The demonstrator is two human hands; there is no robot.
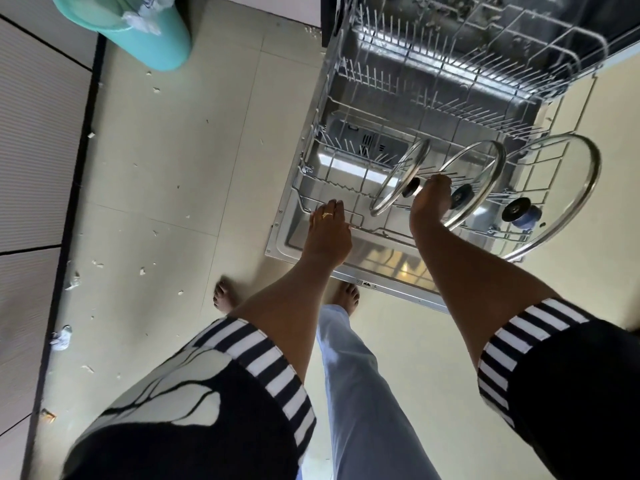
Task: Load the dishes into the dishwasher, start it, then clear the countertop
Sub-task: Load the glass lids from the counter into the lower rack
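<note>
The dishwasher stands open with its door (311, 251) folded down and the lower wire rack (332, 109) pulled out over it. Three glass lids stand on edge in the rack's near end: a small lid (384, 199), a middle lid (485, 164) and a large lid (585, 188) at the right. My right hand (431, 202) reaches between the small and middle lids, fingers closed near the small lid's black knob (411, 190); what it holds is hidden. My left hand (327, 230), wearing a ring, rests on the rack's near front wire.
The upper rack (502, 32) is slid out above at the top right. A teal bin (152, 36) with a liner stands on the floor at the upper left. Scraps of litter lie across the beige tiles (166, 174). My bare feet stand just before the door's edge.
</note>
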